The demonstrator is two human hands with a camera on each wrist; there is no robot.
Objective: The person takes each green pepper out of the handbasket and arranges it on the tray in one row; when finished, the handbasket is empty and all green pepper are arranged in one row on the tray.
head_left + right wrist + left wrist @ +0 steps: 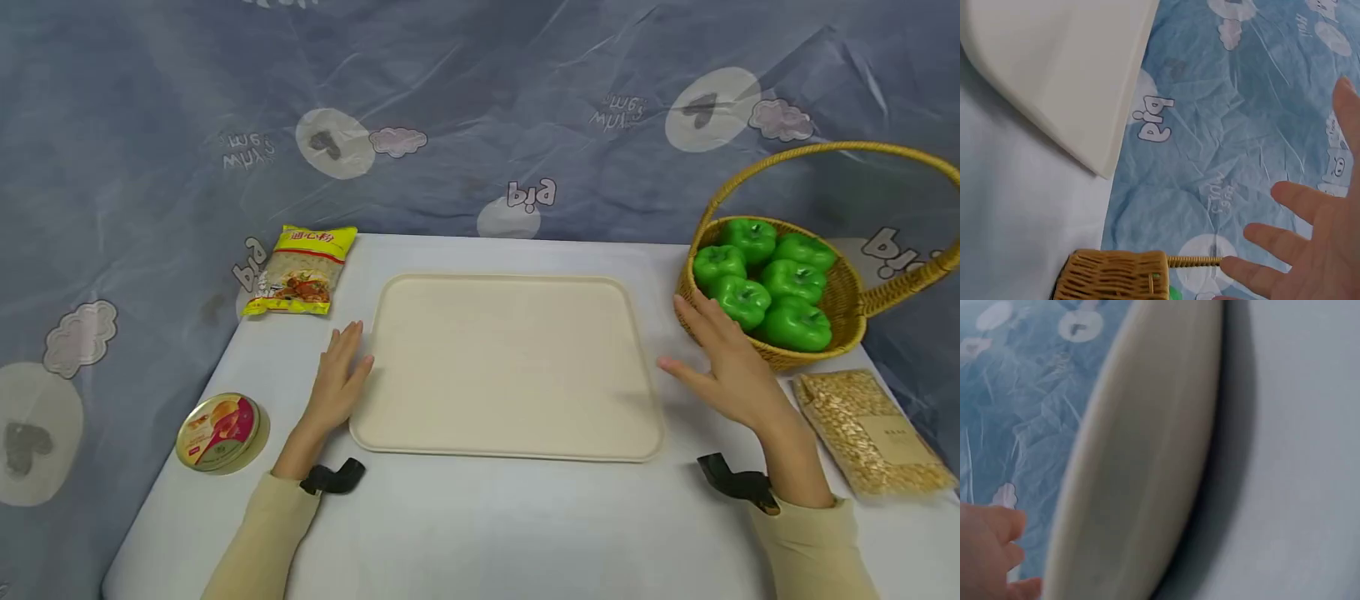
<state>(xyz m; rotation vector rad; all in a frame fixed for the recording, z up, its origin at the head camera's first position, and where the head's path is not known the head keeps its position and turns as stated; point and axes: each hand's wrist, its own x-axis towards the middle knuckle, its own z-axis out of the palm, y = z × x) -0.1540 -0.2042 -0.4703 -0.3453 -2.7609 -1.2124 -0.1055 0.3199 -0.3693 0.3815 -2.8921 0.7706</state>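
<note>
A cream rectangular tray lies flat on the white table between both hands. My left hand is at its left edge, fingers extended and thumb toward the rim; whether it touches cannot be told. Past the tray's right side, my right hand spreads its fingers, holding nothing. Behind those fingers stands a wicker basket with a tall handle, filled with several green bell peppers. In the left wrist view the tray wall looms close beside partly visible fingers. The right wrist view shows the open hand near the basket.
A yellow-ended food packet lies at the table's back left corner. Nearer on the left sits a round tin with a red and gold lid. A clear bag of grain-like flakes rests by the right forearm. Patterned blue-grey sheeting hangs behind.
</note>
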